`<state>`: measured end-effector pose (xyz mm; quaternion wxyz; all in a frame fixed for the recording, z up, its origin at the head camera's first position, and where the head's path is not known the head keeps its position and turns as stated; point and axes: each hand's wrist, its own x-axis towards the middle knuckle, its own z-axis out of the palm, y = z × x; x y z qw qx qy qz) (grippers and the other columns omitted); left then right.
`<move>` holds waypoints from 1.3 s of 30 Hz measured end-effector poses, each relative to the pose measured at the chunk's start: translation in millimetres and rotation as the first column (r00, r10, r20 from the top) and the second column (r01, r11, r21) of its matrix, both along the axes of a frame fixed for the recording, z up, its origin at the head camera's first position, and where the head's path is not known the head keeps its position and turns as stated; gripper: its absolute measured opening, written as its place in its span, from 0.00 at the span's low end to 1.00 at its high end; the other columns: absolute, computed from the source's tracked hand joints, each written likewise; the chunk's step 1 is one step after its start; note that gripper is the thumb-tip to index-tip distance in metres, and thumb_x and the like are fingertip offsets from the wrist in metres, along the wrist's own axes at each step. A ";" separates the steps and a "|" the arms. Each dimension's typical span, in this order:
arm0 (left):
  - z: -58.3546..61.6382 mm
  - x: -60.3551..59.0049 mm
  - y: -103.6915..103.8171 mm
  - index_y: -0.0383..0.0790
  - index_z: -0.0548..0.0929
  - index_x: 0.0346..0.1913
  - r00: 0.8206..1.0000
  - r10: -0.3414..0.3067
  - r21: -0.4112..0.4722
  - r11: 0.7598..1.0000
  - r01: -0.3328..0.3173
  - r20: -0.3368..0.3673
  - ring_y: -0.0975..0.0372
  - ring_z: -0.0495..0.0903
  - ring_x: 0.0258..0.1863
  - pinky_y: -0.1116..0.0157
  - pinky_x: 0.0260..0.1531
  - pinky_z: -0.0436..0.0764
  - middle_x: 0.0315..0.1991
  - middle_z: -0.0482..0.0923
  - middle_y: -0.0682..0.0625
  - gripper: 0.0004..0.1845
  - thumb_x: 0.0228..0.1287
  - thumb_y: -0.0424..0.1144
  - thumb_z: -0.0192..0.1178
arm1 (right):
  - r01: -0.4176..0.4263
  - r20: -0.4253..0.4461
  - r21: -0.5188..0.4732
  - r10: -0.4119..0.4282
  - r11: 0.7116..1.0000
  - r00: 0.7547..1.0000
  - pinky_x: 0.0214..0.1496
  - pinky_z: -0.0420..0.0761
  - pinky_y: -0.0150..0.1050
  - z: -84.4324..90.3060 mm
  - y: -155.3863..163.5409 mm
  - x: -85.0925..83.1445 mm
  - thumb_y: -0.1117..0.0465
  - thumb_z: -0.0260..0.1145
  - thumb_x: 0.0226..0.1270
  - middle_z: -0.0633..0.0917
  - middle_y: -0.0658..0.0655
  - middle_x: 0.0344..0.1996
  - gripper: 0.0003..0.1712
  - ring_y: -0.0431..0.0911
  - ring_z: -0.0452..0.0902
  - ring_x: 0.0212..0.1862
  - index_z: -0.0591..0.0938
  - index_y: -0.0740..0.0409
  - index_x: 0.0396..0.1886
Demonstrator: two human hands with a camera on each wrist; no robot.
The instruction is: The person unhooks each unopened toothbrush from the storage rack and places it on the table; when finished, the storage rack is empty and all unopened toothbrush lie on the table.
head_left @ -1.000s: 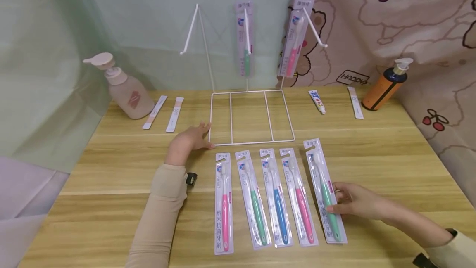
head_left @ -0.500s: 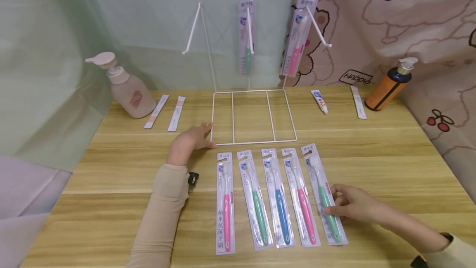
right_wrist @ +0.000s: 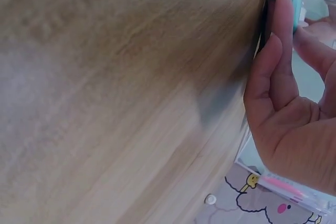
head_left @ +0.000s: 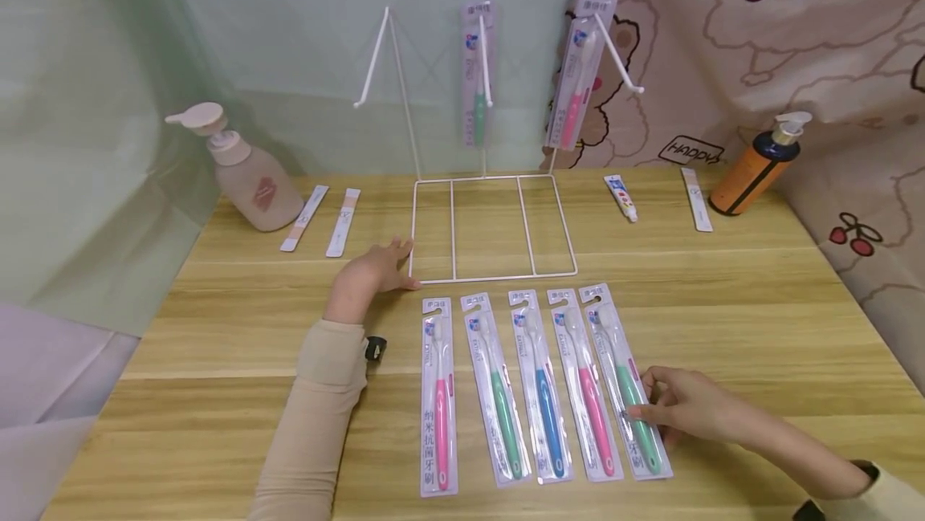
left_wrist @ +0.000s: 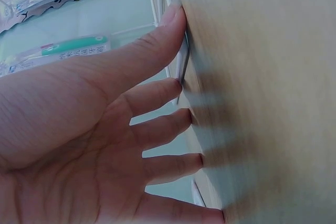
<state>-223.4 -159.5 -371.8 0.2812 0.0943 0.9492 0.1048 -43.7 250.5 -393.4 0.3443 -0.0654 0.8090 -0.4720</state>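
Rightmost toothbrush [head_left: 628, 382] — seemingly in right grip [head_left: 685, 404]

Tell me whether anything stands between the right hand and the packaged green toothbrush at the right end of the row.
Nothing visible does: the right hand pinches the right edge of that packaged green toothbrush. The neighbouring packaged pink toothbrush lies on its left, away from the hand.
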 end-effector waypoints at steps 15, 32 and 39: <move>0.8 4.3 -1.6 0.41 0.43 0.74 1.000 0.008 0.020 1.000 -0.008 -0.007 0.36 0.41 0.69 0.38 0.64 0.52 0.73 0.36 0.37 0.45 0.63 0.52 0.58 | -0.051 0.093 0.008 0.050 0.999 0.994 0.23 0.83 0.42 1.7 6.8 -8.6 0.53 0.63 0.64 0.84 0.58 0.21 0.18 0.51 0.83 0.22 0.71 0.64 0.32; -0.5 8.3 -3.3 0.40 0.44 0.74 1.000 0.005 0.020 1.000 -0.005 -0.010 0.35 0.43 0.68 0.39 0.64 0.52 0.73 0.36 0.37 0.45 0.63 0.51 0.57 | -0.144 -0.107 0.135 0.159 0.980 0.981 0.13 0.71 0.29 10.0 8.0 -25.8 0.49 0.60 0.66 0.76 0.49 0.14 0.17 0.38 0.68 0.14 0.71 0.58 0.29; 2.8 6.2 -0.1 0.40 0.44 0.74 1.000 0.002 0.025 1.000 -0.002 -0.016 0.35 0.43 0.69 0.39 0.64 0.52 0.73 0.37 0.37 0.45 0.63 0.51 0.58 | -0.143 -0.156 0.048 0.148 0.989 0.977 0.24 0.79 0.35 15.8 7.6 -60.3 0.55 0.61 0.66 0.78 0.54 0.22 0.14 0.43 0.76 0.22 0.75 0.63 0.35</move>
